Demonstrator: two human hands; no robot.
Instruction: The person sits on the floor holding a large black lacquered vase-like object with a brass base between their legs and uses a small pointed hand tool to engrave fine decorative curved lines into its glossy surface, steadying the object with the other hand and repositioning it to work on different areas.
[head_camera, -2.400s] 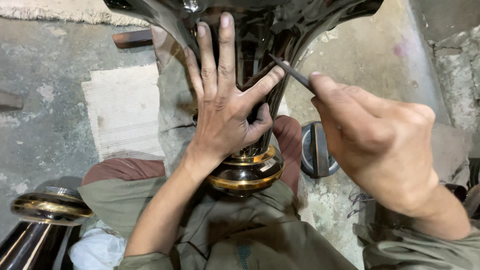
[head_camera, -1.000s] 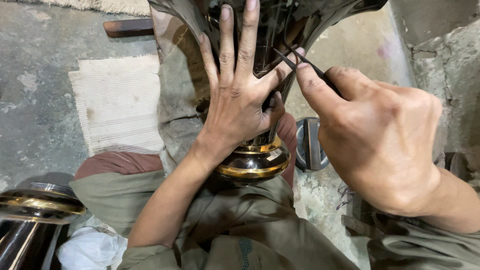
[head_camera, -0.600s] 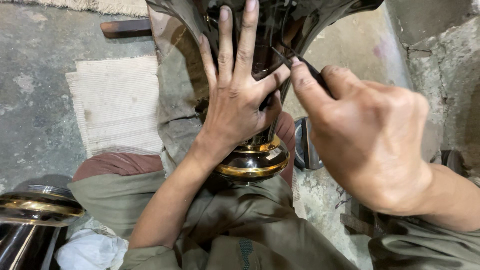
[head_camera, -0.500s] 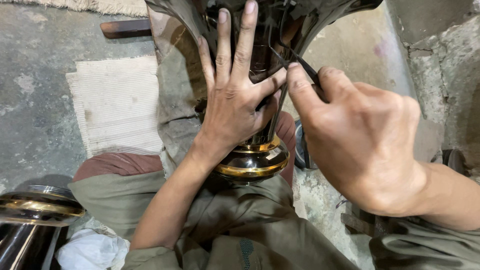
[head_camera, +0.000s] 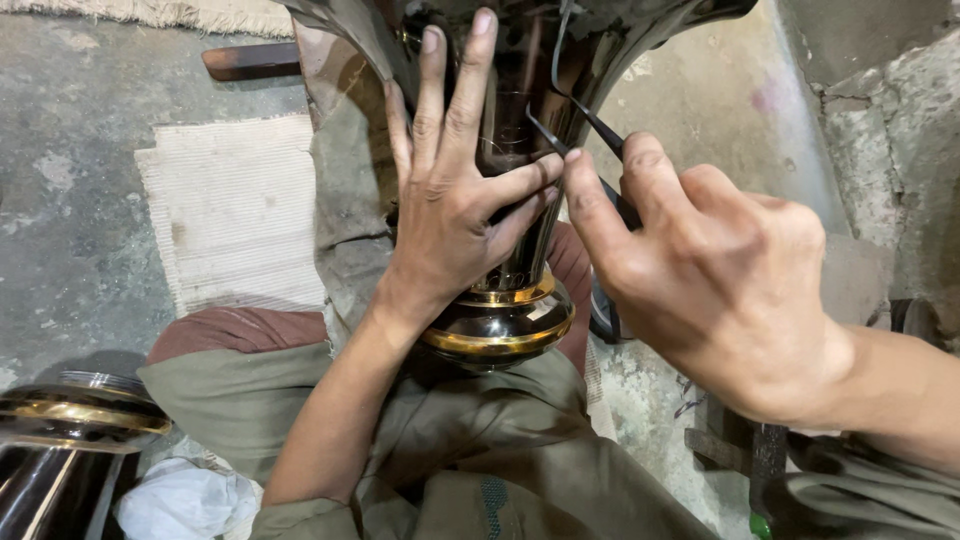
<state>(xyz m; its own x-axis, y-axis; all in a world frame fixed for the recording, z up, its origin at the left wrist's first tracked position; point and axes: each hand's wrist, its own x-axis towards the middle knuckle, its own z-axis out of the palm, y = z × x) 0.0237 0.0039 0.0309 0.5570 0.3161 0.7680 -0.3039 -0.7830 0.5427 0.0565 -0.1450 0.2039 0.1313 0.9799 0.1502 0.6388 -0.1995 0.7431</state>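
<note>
Our left hand (head_camera: 455, 215) lies spread flat on the dark metal vase (head_camera: 520, 90) at centre frame, while our right hand (head_camera: 715, 280) pinches a thin tool (head_camera: 590, 125) against it, now nearer the spread fingers than before. Open floor lies upper left; a second vase (head_camera: 60, 440) crowds the lower left.

Glossy dark metal vase (head_camera: 520, 300), gold-banded
</note>
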